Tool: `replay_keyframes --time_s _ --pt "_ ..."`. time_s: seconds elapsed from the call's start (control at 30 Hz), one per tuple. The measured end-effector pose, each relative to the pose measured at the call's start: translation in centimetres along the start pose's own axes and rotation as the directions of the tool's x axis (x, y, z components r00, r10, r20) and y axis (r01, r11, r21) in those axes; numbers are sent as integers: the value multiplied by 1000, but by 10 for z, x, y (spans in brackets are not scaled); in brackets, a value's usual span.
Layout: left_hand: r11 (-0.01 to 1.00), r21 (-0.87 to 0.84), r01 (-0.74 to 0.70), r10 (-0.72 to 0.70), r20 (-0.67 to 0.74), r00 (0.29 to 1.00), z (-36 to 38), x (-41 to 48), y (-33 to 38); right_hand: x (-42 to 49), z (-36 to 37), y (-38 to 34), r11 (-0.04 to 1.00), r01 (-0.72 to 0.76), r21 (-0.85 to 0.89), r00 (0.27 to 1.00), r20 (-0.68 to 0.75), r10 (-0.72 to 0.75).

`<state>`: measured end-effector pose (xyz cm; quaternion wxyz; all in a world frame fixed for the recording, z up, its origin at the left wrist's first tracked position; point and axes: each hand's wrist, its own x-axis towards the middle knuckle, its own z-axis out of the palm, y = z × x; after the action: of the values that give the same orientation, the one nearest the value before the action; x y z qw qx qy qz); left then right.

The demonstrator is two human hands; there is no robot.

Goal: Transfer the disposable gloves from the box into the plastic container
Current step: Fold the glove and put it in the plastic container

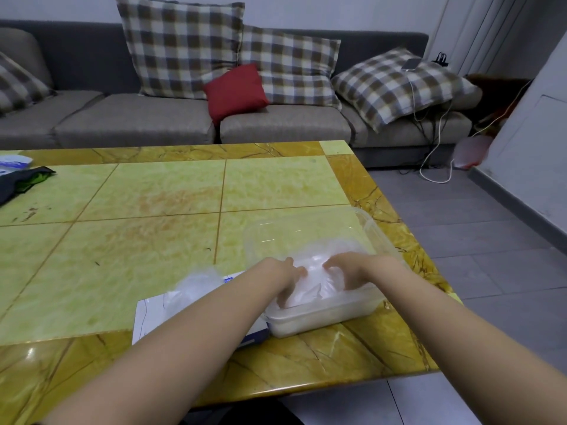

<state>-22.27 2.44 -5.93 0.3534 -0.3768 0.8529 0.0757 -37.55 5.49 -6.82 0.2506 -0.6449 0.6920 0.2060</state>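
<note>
Now, head view: the container [322, 315] sits at the table's [138, 246] 5 o'clock. Left hand [288, 280] and right hand [352, 271] sink bent fingers into the gloves [313, 271]; whether they are pinching or pressing, I cannot tell. Press evenly and tuck stray edges inside the rim. The box [153, 317] lies at the container's 9 o'clock.

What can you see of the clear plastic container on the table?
The plastic container is a shallow, see-through rectangular tub near the right edge of the table, its clear lid open behind it. Crumpled disposable gloves fill it. The left hand and right hand press into them, and the box sits right beside its left end.
</note>
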Motion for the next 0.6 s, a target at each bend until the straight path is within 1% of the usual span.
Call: replay_keyframes --time_s 0.1,0.17,0.2,0.23,0.27,0.3,0.33,0.37,0.4,0.43,0.47,0.5,0.53,0.6 --pt "996 -77 -40 32 -103 994 -7 -8 -8 -21 -14 -7 995 26 100 997 -73 -19" --pt "986 -151 -72 34 -244 969 -11 -19 -13 -36 -22 -17 990 62 123 986 -160 -42" --pt "983 -163 -87 25 -352 936 -13 -26 -15 -42 -24 -23 989 83 123 969 -244 -51" --pt "982 -162 -97 8 -478 878 -14 -35 -18 -48 -25 -31 987 102 125 936 -348 -53" --pt "981 -165 -103 -16 -597 802 -13 -43 -20 -53 -25 -39 982 126 137 888 -458 -50" --pt "979 -175 -102 -47 -688 724 -11 -51 -25 -58 -24 -49 973 165 161 825 -563 -46" --pt "978 -190 -91 -84 -746 660 -8 -59 -31 -63 -22 -60 958 221 184 755 -654 -49" --pt "977 -203 -67 -119 -777 618 -3 -65 -38 -67 -20 -70 938 287 195 685 -726 -59" --pt "977 -210 -31 -150 -788 598 2 -71 -46 -71 -19 -82 919 350 180 625 -776 -86" --pt "975 -221 14 -185 -778 600 9 -77 -56 -75 -17 -94 905 402 140 580 -803 -134" --pt "970 -234 59 -220 -752 621 15 -81 -64 -76 -16 -104 893 441 93 548 -816 -185" --pt "961 -257 102 -259 -712 653 22 -85 -73 -78 -14 -114 884 465 46 533 -812 -238" --pt "950 -280 142 -298 -661 689 30 -88 -80 -77 -12 -123 880 475 7 536 -795 -283" --pt "927 -321 193 -349 -553 757 46 -95 -90 -75 -7 -140 880 472 -54 568 -745 -350"
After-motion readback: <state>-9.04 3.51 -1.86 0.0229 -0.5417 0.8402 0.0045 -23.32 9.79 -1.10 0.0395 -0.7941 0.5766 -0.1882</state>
